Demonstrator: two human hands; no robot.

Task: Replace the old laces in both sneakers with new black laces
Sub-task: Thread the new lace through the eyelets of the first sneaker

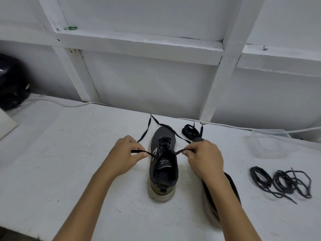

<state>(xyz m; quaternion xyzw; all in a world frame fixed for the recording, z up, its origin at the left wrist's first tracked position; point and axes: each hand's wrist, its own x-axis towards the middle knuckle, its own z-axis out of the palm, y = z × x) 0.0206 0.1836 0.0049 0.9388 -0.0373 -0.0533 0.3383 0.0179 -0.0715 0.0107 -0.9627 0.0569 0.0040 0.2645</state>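
Note:
A dark grey sneaker with a pale sole stands on the white table, toe pointing away from me. A flat black lace runs through its eyelets, and its long free ends trail past the toe. My left hand pinches the lace strand left of the shoe. My right hand pinches the strand on the right. Both strands are pulled out sideways from the upper eyelets. The second sneaker lies mostly hidden under my right forearm.
A coiled black lace lies beyond the shoe. Tangled dark laces lie at the right. A clear plastic container sits further back on the right, a dark object at far left. A white cable runs along the wall.

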